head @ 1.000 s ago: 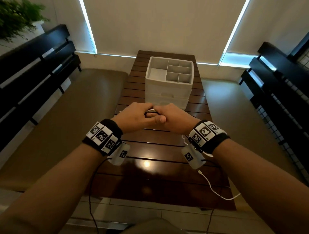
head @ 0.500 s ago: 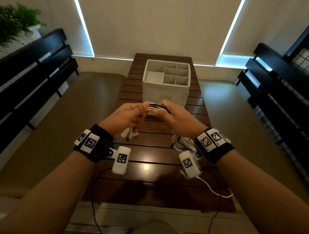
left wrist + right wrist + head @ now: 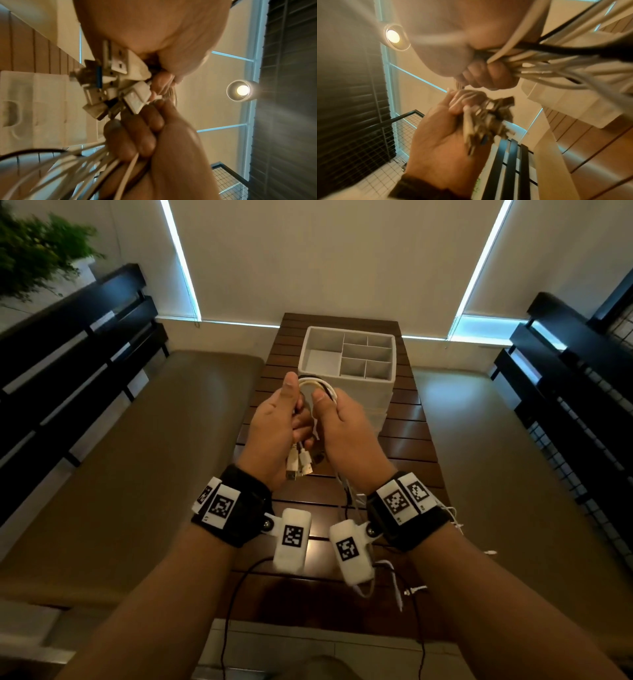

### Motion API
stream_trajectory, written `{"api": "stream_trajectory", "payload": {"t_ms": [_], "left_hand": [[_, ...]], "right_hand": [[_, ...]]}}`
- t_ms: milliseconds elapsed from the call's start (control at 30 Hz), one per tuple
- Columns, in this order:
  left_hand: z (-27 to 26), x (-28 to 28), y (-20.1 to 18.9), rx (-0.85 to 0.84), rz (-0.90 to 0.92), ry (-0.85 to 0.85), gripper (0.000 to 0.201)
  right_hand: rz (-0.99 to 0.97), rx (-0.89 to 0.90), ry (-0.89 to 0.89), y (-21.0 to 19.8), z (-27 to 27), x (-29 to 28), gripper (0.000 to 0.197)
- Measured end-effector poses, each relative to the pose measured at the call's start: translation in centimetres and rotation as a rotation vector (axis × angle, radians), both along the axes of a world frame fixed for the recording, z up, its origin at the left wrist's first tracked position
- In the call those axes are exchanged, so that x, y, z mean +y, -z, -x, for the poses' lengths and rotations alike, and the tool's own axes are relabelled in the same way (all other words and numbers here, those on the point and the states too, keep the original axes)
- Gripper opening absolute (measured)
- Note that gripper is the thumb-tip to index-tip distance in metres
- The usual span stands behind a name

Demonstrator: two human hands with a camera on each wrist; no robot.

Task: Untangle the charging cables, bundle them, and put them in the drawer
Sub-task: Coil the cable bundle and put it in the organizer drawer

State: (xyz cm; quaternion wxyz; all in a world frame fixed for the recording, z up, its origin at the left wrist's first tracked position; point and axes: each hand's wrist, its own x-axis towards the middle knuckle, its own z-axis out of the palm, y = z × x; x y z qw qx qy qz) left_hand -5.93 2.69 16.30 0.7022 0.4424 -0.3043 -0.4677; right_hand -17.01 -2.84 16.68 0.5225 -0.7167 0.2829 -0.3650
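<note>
A bunch of white and black charging cables [image 3: 317,386] arches between my two raised hands above the wooden table [image 3: 407,440]. My left hand [image 3: 279,422] grips the end with several USB plugs [image 3: 298,465], which hang below the fist; the plugs [image 3: 116,81] show close up in the left wrist view. My right hand [image 3: 337,419] grips the cable strands [image 3: 547,66], and their loose ends trail down past my right wrist. Behind the hands stands the white drawer organiser [image 3: 347,371] with open compartments on top; its drawers look closed.
Cushioned benches flank the table on the left [image 3: 137,457] and right [image 3: 496,440], with dark slatted backs. A loose white cable [image 3: 397,587] lies at the table's near edge. A potted plant [image 3: 37,251] sits at the far left.
Both hands rose from the table top and tilted upright, lifting the cable bunch in front of the organiser. The plugs now hang below my left fist.
</note>
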Motion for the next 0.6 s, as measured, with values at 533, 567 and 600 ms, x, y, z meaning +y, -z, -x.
{"api": "stream_trajectory", "payload": {"t_ms": [533, 567, 600], "left_hand": [[1.4, 0.7, -0.4, -0.168, -0.040, -0.181, 0.044], [1.5, 0.7, -0.3, -0.205, -0.043, -0.179, 0.051], [1.6, 0.8, -0.3, -0.215, -0.047, -0.172, 0.056]], "right_hand": [[0.216, 0.244, -0.001, 0.5, 0.7, 1.1, 0.029], [0.272, 0.269, -0.001, 0.5, 0.5, 1.2, 0.029], [0.350, 0.298, -0.002, 0.5, 0.5, 1.2, 0.032]]}}
